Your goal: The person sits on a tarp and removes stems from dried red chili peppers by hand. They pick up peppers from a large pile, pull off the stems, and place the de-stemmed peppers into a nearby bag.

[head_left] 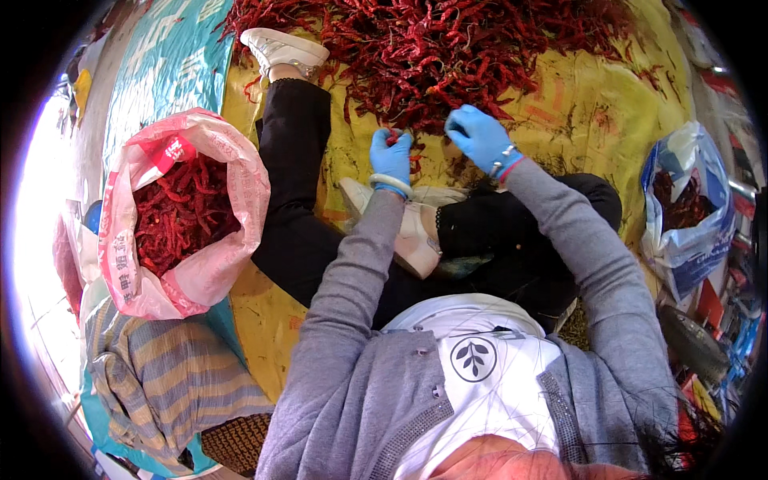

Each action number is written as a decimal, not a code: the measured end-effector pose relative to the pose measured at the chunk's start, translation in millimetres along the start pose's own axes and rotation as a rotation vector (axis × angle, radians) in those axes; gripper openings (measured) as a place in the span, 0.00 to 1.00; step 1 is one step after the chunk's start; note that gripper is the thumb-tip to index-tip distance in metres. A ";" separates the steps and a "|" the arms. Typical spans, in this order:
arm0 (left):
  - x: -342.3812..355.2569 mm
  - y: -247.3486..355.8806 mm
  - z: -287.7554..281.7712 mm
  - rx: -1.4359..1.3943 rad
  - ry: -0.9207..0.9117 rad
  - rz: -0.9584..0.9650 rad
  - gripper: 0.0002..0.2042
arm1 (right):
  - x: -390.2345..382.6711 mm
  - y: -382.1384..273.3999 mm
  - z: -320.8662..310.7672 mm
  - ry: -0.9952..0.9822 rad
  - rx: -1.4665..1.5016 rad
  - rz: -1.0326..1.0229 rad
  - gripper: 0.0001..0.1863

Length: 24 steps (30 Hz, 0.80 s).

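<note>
Your hair hung nearest, at right. Your gloved left hand pinched a red chili; your right hand was curled, its contents impossible to tell. Just beyond spread the chili pile. A pink bag of chilies stood left, a blue bag right.

The slender, curled, deep-red chili peppers lie before you in a broad, tangled heap on the yellow printed plastic sheet, pointing every which way, with a few strays scattered at its edges. In your blue-gloved left hand you hold a small red chili piece, mostly hidden by your curled fingers.
</note>
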<state>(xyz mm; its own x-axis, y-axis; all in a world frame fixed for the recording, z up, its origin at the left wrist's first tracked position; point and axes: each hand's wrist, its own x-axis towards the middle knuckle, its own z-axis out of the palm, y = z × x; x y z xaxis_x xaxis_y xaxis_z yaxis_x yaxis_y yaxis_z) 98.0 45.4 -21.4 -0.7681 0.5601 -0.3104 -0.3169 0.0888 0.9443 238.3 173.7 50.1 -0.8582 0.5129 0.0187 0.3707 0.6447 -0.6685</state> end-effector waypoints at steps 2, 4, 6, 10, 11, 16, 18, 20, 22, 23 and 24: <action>-1.9 11.1 -17.0 0.029 -0.002 -0.021 0.05 | 21.2 -11.5 19.6 -0.001 -0.169 -0.132 0.07; -4.8 23.5 -22.3 0.032 0.006 -0.062 0.03 | 37.8 -19.9 40.3 -0.076 -0.478 -0.132 0.08; -2.3 24.0 -32.4 0.009 0.004 -0.071 0.03 | 48.5 -22.4 50.2 -0.198 -0.629 -0.209 0.08; 0.0 21.6 -40.8 -0.088 0.005 -0.090 0.02 | 40.5 1.5 44.2 -0.133 -0.481 -0.288 0.08; 0.4 18.6 -41.1 -0.074 0.014 -0.098 0.02 | 33.6 -0.1 30.8 -0.075 -0.371 -0.265 0.07; 4.1 7.7 -30.3 -0.108 0.029 -0.128 0.02 | 42.6 -9.8 -1.7 -0.029 -0.139 -0.116 0.08; 2.4 11.2 -28.7 -0.099 0.012 -0.130 0.02 | 54.0 -16.8 8.6 0.039 -0.207 -0.221 0.08; -0.3 15.5 -32.6 -0.091 0.015 -0.117 0.02 | 63.3 -24.0 32.3 -0.029 -0.375 -0.249 0.09; 3.5 14.4 -39.9 -0.143 0.004 -0.132 0.02 | 71.3 -29.0 54.7 -0.057 -0.638 -0.292 0.10; 3.5 15.9 -41.3 -0.169 0.003 -0.135 0.02 | 74.9 -28.7 60.2 -0.082 -0.691 -0.354 0.10; 3.3 17.3 -41.9 -0.195 0.000 -0.137 0.02 | 77.1 -24.6 60.0 -0.069 -0.691 -0.326 0.09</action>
<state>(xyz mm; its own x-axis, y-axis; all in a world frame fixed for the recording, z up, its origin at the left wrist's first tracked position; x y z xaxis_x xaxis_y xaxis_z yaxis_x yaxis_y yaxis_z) 66.7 14.3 -10.7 -0.7102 0.5541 -0.4343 -0.5197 0.0034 0.8543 141.7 163.4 23.4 -0.9741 0.2142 0.0731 0.2133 0.9768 -0.0196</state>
